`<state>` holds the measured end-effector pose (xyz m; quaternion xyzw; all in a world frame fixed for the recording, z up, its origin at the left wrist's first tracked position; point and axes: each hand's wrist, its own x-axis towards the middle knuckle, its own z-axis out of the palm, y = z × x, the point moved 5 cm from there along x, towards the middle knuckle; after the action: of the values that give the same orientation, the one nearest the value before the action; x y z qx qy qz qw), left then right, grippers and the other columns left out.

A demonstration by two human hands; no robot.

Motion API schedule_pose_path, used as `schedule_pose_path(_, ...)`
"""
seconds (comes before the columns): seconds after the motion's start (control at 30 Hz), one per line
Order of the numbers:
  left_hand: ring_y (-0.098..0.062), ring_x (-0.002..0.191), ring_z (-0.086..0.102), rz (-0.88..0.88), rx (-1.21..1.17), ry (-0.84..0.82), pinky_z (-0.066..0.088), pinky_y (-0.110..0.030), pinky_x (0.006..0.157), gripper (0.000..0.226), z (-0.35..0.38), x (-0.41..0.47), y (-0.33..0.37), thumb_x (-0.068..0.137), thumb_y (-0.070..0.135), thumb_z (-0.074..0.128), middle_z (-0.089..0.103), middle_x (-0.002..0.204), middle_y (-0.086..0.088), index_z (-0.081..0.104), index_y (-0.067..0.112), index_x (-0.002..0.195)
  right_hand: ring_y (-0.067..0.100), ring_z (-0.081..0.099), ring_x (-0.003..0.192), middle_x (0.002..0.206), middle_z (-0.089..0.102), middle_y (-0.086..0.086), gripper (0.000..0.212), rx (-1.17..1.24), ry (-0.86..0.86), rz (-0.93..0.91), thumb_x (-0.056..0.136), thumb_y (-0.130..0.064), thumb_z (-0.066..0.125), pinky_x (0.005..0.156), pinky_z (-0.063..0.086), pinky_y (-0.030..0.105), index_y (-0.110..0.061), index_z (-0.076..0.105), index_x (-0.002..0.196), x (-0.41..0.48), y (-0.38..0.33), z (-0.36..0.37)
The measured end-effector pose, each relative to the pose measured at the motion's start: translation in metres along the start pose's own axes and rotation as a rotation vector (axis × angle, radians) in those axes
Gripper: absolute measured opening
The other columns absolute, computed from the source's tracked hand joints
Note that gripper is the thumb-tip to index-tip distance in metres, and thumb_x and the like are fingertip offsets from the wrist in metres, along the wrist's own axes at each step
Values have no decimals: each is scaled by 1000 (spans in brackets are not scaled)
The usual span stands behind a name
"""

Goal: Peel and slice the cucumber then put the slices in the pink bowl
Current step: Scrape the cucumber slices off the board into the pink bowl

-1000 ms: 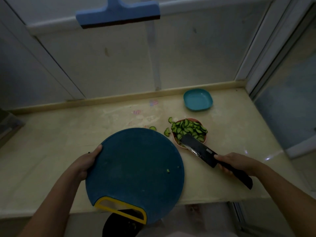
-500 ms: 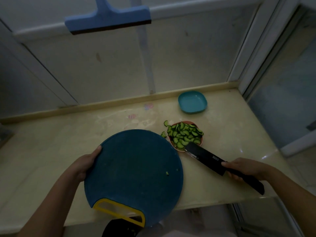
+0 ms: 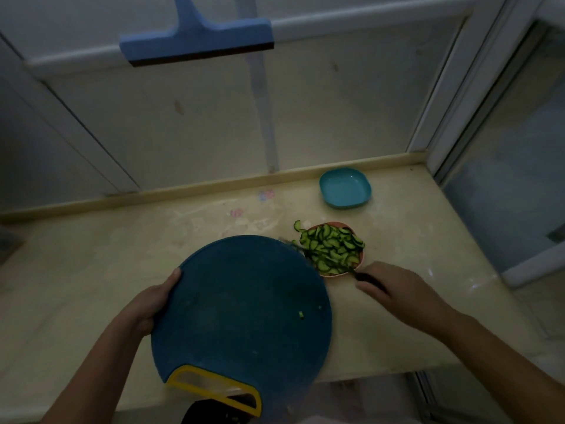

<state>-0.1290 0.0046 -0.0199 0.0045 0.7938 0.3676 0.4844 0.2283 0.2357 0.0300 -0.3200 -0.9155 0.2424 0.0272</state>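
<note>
My left hand clamps the board, its edge beside the bowl; my right hand clamps the knife to sweep slices in.

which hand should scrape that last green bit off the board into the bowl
Probably right: the right hand holds the knife beside the bowl, while the left hand grips the board by its edge.

Pink bowl upright on table's right half, heaped with thin, dark-edged green cucumber slices. One stray slice on table just beside bowl's rear-left rim.
</note>
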Motion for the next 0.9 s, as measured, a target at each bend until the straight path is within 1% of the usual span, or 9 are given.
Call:
schedule_pose_path(0.1, -34, 91, 63, -6, -10, -12, 52, -41, 73, 57, 12, -2, -5, 87, 54, 49, 66, 100, -18, 63, 0, 100, 18, 54, 100, 107, 58, 0, 69, -177, -89, -148, 80, -66, 19, 78, 45, 31, -20, 58, 114, 28, -32, 20)
schedule_pose_path(0.27, -36, 99, 64, -20, -91, -77, 50, -48, 89, 72, 20, -3, -22, 71, 62, 54, 69, 105, -18, 65, 1, 107, 26, 52, 103, 110, 57, 9, 45, -246, -78, -360, 91, -44, 52, 80, 42, 34, -10, 58, 120, 59, -77, 48)
schedule_pose_path(0.47, -36, 102, 62, -8, -171, -44, 48, -48, 93, 68, 7, -4, -40, 77, 62, 52, 68, 107, -19, 66, 3, 108, 17, 50, 98, 104, 57, 2, 64, -117, -94, -414, 83, -64, 32, 79, 40, 29, -16, 61, 114, 67, -93, 52)
schedule_pose_path(0.53, -36, 103, 61, -23, -201, -34, 47, -48, 93, 68, -1, -5, -45, 76, 62, 53, 68, 108, -18, 66, 4, 108, 14, 50, 93, 98, 57, 1, 48, 110, 44, -276, 88, -53, 41, 77, 36, 24, -14, 65, 105, 69, -81, 29)
schedule_pose_path(0.6, -37, 104, 61, -18, -228, -14, 47, -48, 93, 69, -9, -6, -48, 73, 61, 54, 67, 108, -19, 65, 3, 109, 19, 54, 91, 95, 59, 5, 22, 261, 308, 26, 93, -25, 51, 75, 35, 25, -8, 64, 101, 69, -39, 3)
schedule_pose_path(0.67, -38, 106, 59, -16, -248, 2, 46, -50, 94, 73, -18, -6, -51, 71, 62, 55, 65, 112, -20, 64, 3, 112, 28, 58, 93, 101, 63, 14, 19, 282, 462, 397, 90, -10, 53, 76, 40, 28, -5, 61, 106, 63, 21, -12)
schedule_pose_path(0.77, -39, 109, 57, -17, -281, 34, 44, -52, 96, 75, -30, -8, -55, 71, 64, 52, 64, 115, -21, 62, 5, 115, 33, 63, 79, 93, 65, 21, 29, 478, 181, 854, 87, -8, 59, 79, 53, 37, 1, 58, 115, 51, 90, 14)
schedule_pose_path(0.83, -39, 110, 55, -22, -335, 35, 43, -52, 96, 71, -34, -6, -61, 77, 63, 47, 62, 117, -21, 59, 5, 118, 29, 61, 64, 79, 62, 19, 26, 783, 17, 918, 89, -4, 57, 58, 58, 29, 6, 57, 113, 47, 97, 40)
schedule_pose_path(0.9, -38, 104, 55, -16, -393, 17, 45, -50, 90, 65, -36, -4, -64, 85, 60, 41, 61, 114, -20, 59, 6, 116, 24, 63, 57, 78, 63, 19, 19, 992, -6, 879, 92, -4, 52, 45, 54, 21, 4, 58, 108, 48, 91, 53)
